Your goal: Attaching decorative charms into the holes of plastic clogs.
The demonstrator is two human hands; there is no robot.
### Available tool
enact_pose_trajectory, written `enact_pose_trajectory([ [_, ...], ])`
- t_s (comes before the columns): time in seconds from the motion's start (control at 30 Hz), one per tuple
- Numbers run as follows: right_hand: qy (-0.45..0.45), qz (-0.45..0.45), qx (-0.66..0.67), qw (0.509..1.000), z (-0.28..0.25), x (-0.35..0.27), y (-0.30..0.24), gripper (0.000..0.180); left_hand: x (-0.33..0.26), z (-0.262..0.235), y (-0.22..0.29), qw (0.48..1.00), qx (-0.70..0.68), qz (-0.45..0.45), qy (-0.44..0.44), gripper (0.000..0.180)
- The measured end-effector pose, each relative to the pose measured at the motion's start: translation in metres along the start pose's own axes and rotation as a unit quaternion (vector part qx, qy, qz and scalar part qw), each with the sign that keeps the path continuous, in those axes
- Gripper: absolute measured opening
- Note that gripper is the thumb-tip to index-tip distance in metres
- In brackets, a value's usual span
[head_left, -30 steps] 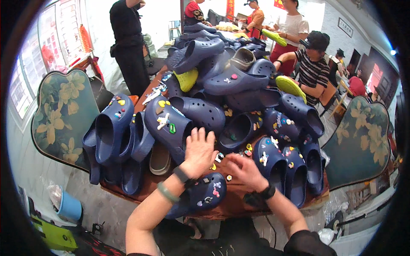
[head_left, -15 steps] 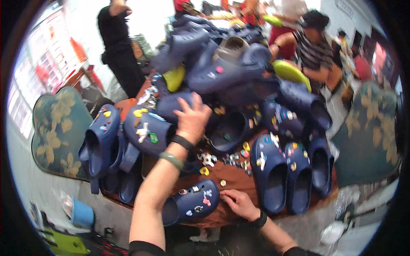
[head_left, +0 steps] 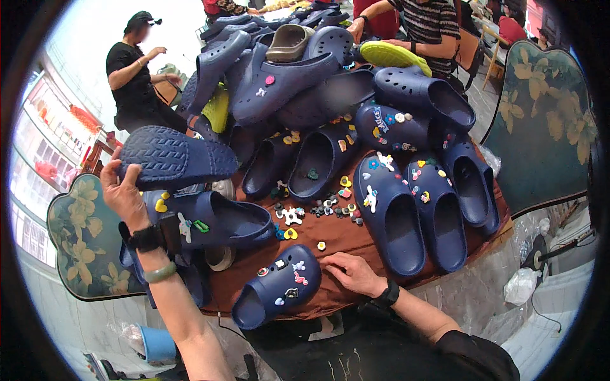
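My left hand [head_left: 124,190] is closed round a navy clog [head_left: 178,157], holding it up sole outward at the left of the table. Below it lies another navy clog [head_left: 232,219] with yellow, white and green charms on its top. My right hand [head_left: 356,274] rests on the brown tablecloth, fingers loosely stretched, with nothing visible in them. Just left of its fingertips sits a navy clog [head_left: 279,286] decorated with several small charms. A round white-and-yellow charm [head_left: 321,246] lies above that clog, and more loose charms [head_left: 292,216] are scattered beyond it.
A heap of navy clogs [head_left: 279,89] fills the back of the table, with a grey clog [head_left: 289,42] on top and lime-green clogs [head_left: 394,56] among them. Decorated clogs [head_left: 394,209] stand at right. Floral chair backs [head_left: 540,127] flank the table. Other people are beyond the heap.
My left hand has moved left from the pile and now holds up a navy clog with its sole showing. My right hand stays beside the near clog. The whole view has shifted.
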State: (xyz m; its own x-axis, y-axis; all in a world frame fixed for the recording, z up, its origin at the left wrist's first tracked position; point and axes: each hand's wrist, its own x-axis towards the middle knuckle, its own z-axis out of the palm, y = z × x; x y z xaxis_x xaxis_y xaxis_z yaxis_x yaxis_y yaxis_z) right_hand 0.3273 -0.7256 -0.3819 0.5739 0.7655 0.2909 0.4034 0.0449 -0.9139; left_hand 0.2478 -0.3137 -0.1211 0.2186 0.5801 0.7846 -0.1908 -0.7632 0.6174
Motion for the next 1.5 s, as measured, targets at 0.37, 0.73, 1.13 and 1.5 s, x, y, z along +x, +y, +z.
enact_pose_trajectory([
  [0.37, 0.013, -0.016, 0.413, 0.910, -0.060, 0.003, -0.053, 0.120, -0.111, 0.005, 0.176, 0.951, -0.252, -0.119, -0.131, 0.041],
  [0.73, 0.281, 0.120, 0.287, 0.908, -0.083, -0.069, -0.099, 0.082, -0.239, 0.026, 0.036, 0.863, -0.089, -0.459, -0.192, 0.092],
  [1.13, 0.286, 0.106, 0.287, 0.908, -0.083, -0.087, -0.065, 0.081, -0.187, 0.065, -0.035, 0.904, 0.305, -0.110, -0.279, 0.085],
  [1.5, 0.300, 0.149, 0.235, 0.912, -0.092, -0.092, -0.065, 0.078, -0.215, -0.005, 0.021, 0.820, 0.177, -0.065, -0.540, 0.062],
])
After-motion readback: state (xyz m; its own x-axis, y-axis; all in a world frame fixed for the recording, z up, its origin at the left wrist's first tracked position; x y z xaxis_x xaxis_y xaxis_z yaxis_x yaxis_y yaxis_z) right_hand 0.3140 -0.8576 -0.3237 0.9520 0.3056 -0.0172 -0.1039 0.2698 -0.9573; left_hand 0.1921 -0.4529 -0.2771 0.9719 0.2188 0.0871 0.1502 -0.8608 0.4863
